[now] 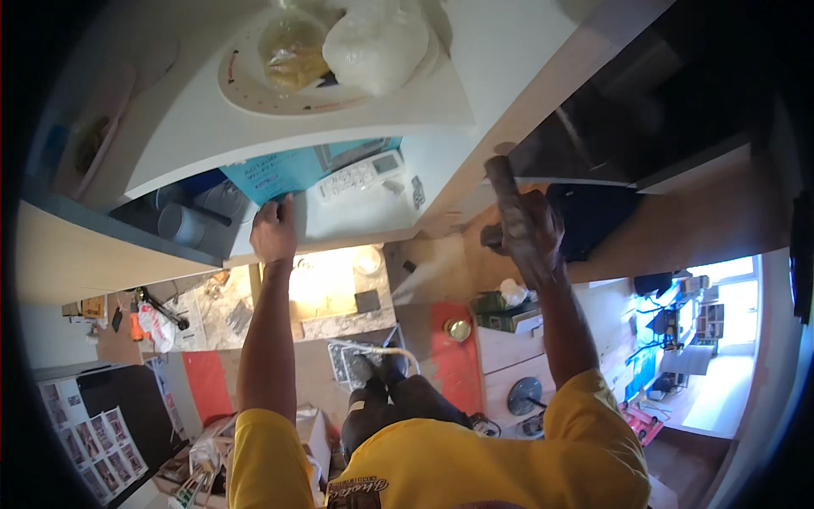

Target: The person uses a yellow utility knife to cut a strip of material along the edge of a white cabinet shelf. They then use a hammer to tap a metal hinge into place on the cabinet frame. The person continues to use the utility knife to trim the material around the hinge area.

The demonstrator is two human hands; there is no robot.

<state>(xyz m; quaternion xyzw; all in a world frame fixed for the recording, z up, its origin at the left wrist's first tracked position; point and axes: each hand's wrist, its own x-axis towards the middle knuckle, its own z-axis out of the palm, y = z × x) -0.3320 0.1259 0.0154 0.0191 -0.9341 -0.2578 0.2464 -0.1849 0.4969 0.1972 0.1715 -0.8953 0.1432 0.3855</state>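
Note:
My left hand is raised to the front of a white shelf compartment, its fingers curled in. Whatever those fingers hold, if anything, is hidden. Just behind it leans a light blue box, with a white remote-like device with buttons lying to its right. My right hand is closed around a dark brown, stick-like tool beside the wooden upright. Blur hides the tool's exact kind. Left of my left hand, a white cup-like container sits in a corner compartment.
An upper shelf bears a white plate with a white plastic bag and a clear bag. Below, my feet are on a small metal-framed step. A lit, cluttered counter and a red floor strip lie beneath.

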